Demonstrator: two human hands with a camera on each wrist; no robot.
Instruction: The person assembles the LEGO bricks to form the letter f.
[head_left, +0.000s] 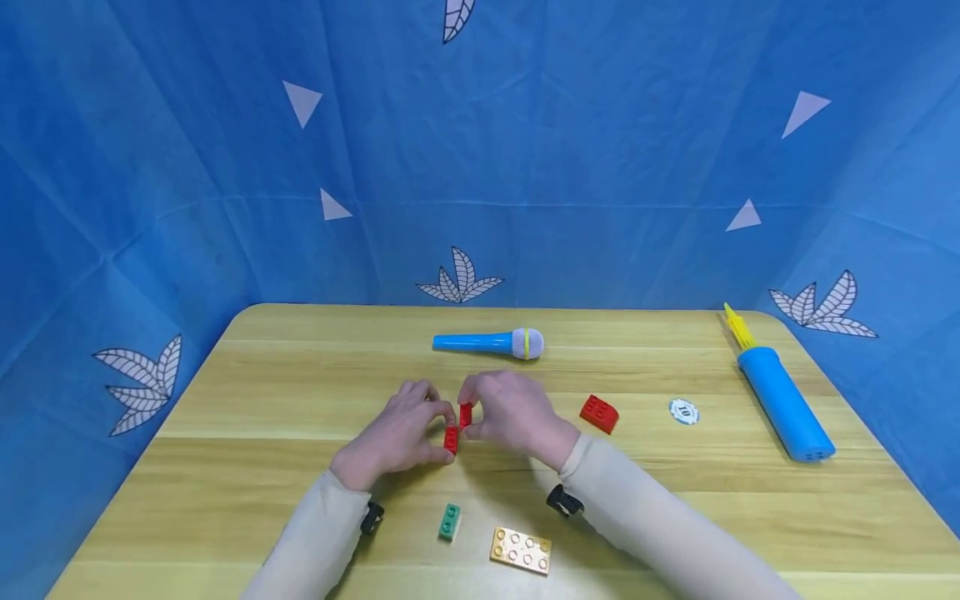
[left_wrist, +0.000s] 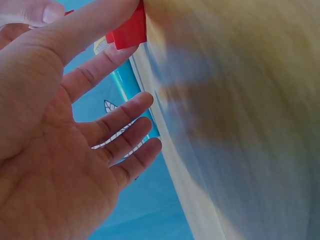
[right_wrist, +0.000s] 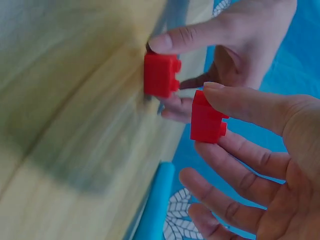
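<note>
Between the thumb and forefinger of my left hand [head_left: 399,433] is a small red toy brick [head_left: 451,440], studs up, at the table surface. My right hand [head_left: 517,414] pinches a second red brick [head_left: 466,414] between thumb and fingers, just beyond and to the right of the first. In the right wrist view, the right hand's brick [right_wrist: 206,120] is held apart from the left hand's brick [right_wrist: 161,75], nearer the camera. The left wrist view catches a red brick [left_wrist: 131,31] at the left thumb and forefinger; the other three fingers are extended.
A green brick [head_left: 449,522] and a gold brick [head_left: 521,551] lie near the front. Behind the hands is a toy microphone [head_left: 480,342]. To the right are a curved red brick [head_left: 599,414], a round token [head_left: 684,411] and a blue hand pump [head_left: 786,404].
</note>
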